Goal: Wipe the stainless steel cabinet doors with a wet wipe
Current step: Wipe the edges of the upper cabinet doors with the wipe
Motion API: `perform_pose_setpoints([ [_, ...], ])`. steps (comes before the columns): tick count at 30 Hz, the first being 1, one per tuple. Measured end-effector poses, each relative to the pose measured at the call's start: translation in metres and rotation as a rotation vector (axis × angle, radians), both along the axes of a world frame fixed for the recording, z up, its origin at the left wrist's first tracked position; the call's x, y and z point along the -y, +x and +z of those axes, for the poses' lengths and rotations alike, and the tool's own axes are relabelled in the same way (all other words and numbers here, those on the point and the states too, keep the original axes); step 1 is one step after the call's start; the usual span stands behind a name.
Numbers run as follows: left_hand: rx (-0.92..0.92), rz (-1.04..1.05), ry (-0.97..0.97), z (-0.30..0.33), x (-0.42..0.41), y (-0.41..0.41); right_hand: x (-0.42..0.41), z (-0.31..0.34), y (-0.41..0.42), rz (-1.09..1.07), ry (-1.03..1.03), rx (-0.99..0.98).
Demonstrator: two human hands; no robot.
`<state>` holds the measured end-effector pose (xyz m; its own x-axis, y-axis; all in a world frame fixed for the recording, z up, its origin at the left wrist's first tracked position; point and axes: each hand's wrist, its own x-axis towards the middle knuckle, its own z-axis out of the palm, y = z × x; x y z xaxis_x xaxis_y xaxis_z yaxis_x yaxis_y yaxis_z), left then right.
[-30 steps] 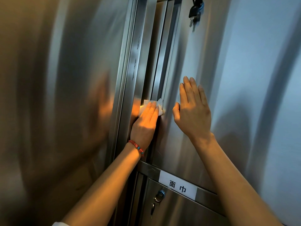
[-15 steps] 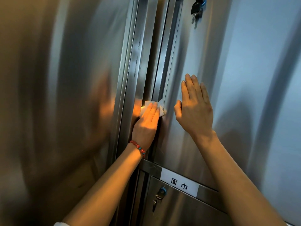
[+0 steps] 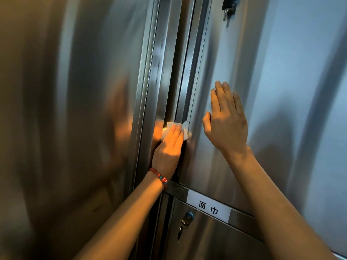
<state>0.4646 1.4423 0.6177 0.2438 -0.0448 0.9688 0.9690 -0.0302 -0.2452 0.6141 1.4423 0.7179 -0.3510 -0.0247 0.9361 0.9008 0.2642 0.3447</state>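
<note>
Wiping the seam between brushed-steel cabinet doors.

Head view: left hand (image 3: 170, 147), fingers straight, pressing a white wet wipe (image 3: 185, 129) against the left edge of the upper right door (image 3: 281, 72), at the vertical gap beside the left door (image 3: 75, 109). Right hand (image 3: 227, 122) flat and relaxed on the same door, just beside the wipe, gripping nothing. Red beaded bracelet (image 3: 159, 177) on the left wrist. Keys (image 3: 228, 8) hanging at top; white label (image 3: 208, 208) on the crossbar below, above a lock (image 3: 186, 218) with a key. Warm and bluish reflections across the steel.
</note>
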Motion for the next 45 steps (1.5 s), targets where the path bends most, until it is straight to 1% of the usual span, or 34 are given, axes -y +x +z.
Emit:
perform_pose_setpoints([
  [3,-0.039,0.023,-0.040,-0.013,0.002,-0.001,0.000,0.000,0.000,-0.005,0.005,-0.004],
  [5,-0.027,0.045,-0.041,-0.017,0.004,-0.002,0.000,0.000,0.000,-0.009,0.012,-0.006],
  [8,0.013,0.008,-0.011,-0.010,0.006,-0.001,0.000,0.000,-0.001,-0.008,0.009,-0.007],
  [12,0.022,-0.024,0.018,0.005,0.005,0.001,-0.001,0.000,0.000,-0.005,0.018,-0.006],
  [16,0.040,-0.068,0.014,-0.001,0.003,0.000,-0.001,0.000,0.000,0.009,0.025,-0.006],
  [18,0.006,-0.043,-0.008,-0.008,0.002,-0.001,0.000,0.000,0.000,0.013,0.018,-0.007],
  [22,-0.068,0.075,-0.019,-0.008,0.000,-0.004,0.000,0.000,-0.001,0.015,0.017,-0.013],
  [26,-0.043,0.027,0.040,0.013,0.002,-0.003,0.000,0.000,-0.001,0.008,0.025,-0.012],
  [33,-0.097,0.070,0.066,0.055,0.002,-0.005,-0.001,0.000,0.000,0.005,0.038,-0.010],
  [40,-0.102,0.107,0.065,0.054,0.003,-0.003,-0.001,0.000,0.000,-0.015,0.040,-0.002],
  [45,-0.110,0.115,0.057,0.041,0.002,-0.004,-0.002,0.000,0.000,-0.010,0.035,-0.002],
])
